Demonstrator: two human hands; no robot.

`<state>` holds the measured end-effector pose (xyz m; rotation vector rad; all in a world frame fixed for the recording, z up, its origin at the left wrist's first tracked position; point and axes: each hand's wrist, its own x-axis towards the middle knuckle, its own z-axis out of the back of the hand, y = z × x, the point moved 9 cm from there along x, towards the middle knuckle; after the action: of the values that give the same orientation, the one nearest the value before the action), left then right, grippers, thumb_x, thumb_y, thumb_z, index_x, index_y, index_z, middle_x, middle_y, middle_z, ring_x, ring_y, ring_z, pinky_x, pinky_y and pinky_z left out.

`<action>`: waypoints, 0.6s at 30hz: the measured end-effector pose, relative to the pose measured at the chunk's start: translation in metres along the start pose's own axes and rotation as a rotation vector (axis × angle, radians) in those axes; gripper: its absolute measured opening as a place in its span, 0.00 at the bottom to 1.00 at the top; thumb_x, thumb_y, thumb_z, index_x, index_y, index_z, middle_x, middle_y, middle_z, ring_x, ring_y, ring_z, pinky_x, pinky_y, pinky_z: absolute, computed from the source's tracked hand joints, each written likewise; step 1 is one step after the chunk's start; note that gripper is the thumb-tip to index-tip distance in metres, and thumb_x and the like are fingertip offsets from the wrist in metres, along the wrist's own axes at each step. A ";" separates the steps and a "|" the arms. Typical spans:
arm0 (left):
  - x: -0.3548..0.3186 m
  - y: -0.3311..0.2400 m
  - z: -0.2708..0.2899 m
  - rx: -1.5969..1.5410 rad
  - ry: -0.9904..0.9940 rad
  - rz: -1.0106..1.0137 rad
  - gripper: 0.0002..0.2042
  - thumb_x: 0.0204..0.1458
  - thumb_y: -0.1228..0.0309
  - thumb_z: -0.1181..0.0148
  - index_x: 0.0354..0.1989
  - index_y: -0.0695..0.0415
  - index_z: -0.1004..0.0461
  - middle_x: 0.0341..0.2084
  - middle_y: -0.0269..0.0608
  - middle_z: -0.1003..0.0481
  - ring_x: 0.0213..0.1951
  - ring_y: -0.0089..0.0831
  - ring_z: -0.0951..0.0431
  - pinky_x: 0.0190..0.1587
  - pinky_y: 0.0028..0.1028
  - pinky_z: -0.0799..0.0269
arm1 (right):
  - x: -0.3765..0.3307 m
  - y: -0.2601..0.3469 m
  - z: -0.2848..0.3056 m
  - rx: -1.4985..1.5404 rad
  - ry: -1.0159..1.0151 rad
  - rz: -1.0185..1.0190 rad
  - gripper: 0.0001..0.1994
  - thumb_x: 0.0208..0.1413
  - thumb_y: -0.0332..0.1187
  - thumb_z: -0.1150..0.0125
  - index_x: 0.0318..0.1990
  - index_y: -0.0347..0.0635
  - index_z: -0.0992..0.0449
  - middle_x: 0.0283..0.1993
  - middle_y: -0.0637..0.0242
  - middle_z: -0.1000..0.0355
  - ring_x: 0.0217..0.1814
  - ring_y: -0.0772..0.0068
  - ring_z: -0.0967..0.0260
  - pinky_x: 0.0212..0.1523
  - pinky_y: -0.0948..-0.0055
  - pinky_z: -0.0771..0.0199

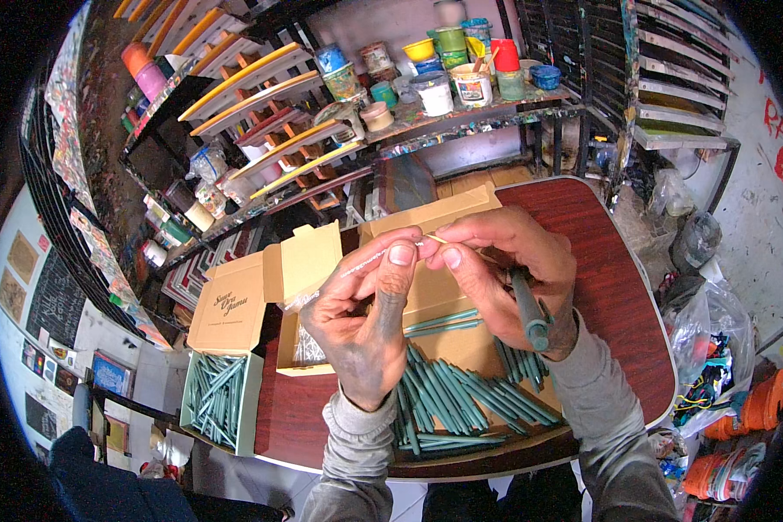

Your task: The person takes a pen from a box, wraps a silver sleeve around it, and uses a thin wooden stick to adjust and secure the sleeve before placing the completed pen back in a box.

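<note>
Fingertips of the left hand (361, 313) and right hand (518, 257) nearly meet, pinching a slim yellowish piece (437, 239) between them, too small to identify. The right hand also has a green pen (531, 315) tucked in it. Below both hands, many green pens (448, 396) lie on cardboard (535, 402) on the tabletop (622, 304); left of the left hand, an open box (250, 404) holds more.

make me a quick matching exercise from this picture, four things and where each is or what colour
Column one
1. green pen with a clip
2. tabletop
3. paint-stained tubs
4. thin yellow piece

Column two
A. on the shelf
B. held at the fingertips, between the left hand and right hand
C. dark red
D. held by the right hand alone

Right pairs: 1-D, 2-C, 3-A, 4-B
</note>
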<state>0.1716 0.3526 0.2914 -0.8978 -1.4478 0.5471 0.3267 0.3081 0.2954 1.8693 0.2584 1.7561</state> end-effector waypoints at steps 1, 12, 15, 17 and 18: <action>0.000 0.000 0.000 0.000 0.001 -0.003 0.10 0.57 0.74 0.37 0.43 0.67 0.22 0.36 0.43 0.19 0.37 0.21 0.22 0.45 0.21 0.27 | 0.000 0.000 0.000 -0.007 0.004 0.005 0.09 0.55 0.16 0.40 0.43 0.32 0.26 0.38 0.56 0.23 0.40 0.70 0.21 0.40 0.73 0.19; 0.000 0.001 -0.001 -0.013 0.014 0.007 0.10 0.56 0.74 0.37 0.44 0.67 0.22 0.36 0.43 0.19 0.38 0.21 0.22 0.45 0.21 0.28 | 0.001 0.001 0.000 -0.042 0.024 0.044 0.09 0.55 0.17 0.40 0.43 0.33 0.26 0.38 0.57 0.23 0.39 0.70 0.21 0.40 0.73 0.20; 0.000 0.001 -0.003 -0.023 0.016 0.009 0.10 0.56 0.74 0.37 0.44 0.67 0.22 0.36 0.43 0.19 0.38 0.21 0.22 0.45 0.22 0.28 | 0.001 -0.001 0.001 -0.041 0.025 -0.004 0.08 0.56 0.17 0.40 0.43 0.33 0.26 0.38 0.56 0.23 0.39 0.70 0.21 0.40 0.73 0.20; 0.000 0.001 -0.002 -0.024 0.013 0.004 0.10 0.56 0.74 0.37 0.44 0.66 0.22 0.36 0.43 0.19 0.38 0.21 0.22 0.45 0.22 0.28 | 0.000 -0.001 0.001 -0.042 0.029 -0.004 0.08 0.56 0.17 0.40 0.43 0.32 0.26 0.38 0.56 0.23 0.39 0.70 0.21 0.39 0.73 0.20; 0.000 0.001 -0.001 -0.020 0.012 0.005 0.10 0.56 0.74 0.37 0.44 0.66 0.22 0.36 0.43 0.19 0.38 0.21 0.22 0.46 0.22 0.28 | 0.000 -0.001 0.001 -0.052 0.034 0.004 0.09 0.55 0.18 0.40 0.43 0.32 0.26 0.38 0.56 0.22 0.39 0.69 0.21 0.39 0.73 0.20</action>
<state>0.1731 0.3530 0.2903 -0.9196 -1.4422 0.5310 0.3274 0.3086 0.2952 1.8056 0.2191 1.7821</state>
